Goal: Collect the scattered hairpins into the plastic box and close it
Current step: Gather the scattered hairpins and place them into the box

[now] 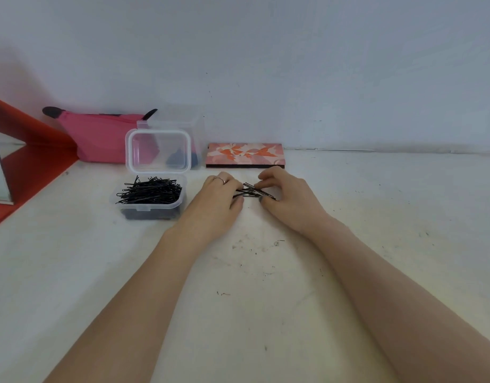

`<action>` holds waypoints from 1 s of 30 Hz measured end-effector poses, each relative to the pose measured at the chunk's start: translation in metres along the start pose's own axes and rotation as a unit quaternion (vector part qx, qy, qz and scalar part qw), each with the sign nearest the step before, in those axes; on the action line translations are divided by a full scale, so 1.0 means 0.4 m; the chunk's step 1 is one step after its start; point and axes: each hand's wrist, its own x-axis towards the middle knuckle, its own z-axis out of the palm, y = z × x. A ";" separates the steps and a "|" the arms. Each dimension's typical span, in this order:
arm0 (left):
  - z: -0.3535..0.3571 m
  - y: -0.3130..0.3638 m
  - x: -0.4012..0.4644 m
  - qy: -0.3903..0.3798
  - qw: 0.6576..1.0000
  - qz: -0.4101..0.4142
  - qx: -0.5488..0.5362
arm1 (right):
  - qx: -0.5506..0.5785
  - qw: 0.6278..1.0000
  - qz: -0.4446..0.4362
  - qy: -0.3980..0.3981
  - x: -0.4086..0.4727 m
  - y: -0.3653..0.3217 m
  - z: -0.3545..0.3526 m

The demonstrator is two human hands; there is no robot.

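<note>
A clear plastic box [144,208] stands on the white table, left of my hands, heaped with black hairpins [150,191]. Its hinged lid [158,150] stands upright behind it. A small bundle of loose black hairpins [252,191] lies on the table between my hands. My left hand [217,199] grips the bundle's left end with curled fingers and thumb. My right hand [286,199] pinches its right end, fingers bent over the pins. Both forearms reach in from the bottom of the view.
Behind the box sit a pink pouch [97,139] and a second clear container [180,125]. A flat floral-patterned case [245,155] lies by the wall. A red-framed mirror stand [20,161] fills the left edge. Dark specks mark the table.
</note>
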 end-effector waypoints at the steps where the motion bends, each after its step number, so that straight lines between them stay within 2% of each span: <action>1: -0.002 0.001 -0.006 0.006 1.000 0.005 -0.007 | 0.005 1.000 -0.001 0.004 -0.005 -0.002 0.000; 5: -0.025 0.000 -0.035 0.006 0.999 0.022 -0.029 | 0.002 1.000 -0.017 0.008 -0.039 -0.013 -0.004; 12: -0.074 0.021 -0.102 -0.062 0.992 0.098 0.050 | -0.072 0.995 -0.039 -0.063 -0.090 -0.058 -0.032; 19: -0.106 0.027 -0.124 -0.107 0.985 0.037 0.132 | -0.138 0.977 -0.008 -0.163 -0.093 -0.114 -0.053; 26: -0.112 0.059 -0.119 -0.105 0.991 0.043 0.076 | -0.099 0.976 0.049 -0.186 -0.090 -0.136 -0.053; 30: -0.125 0.063 -0.124 -0.122 0.992 0.040 0.023 | -0.124 0.967 0.063 -0.212 -0.085 -0.149 -0.056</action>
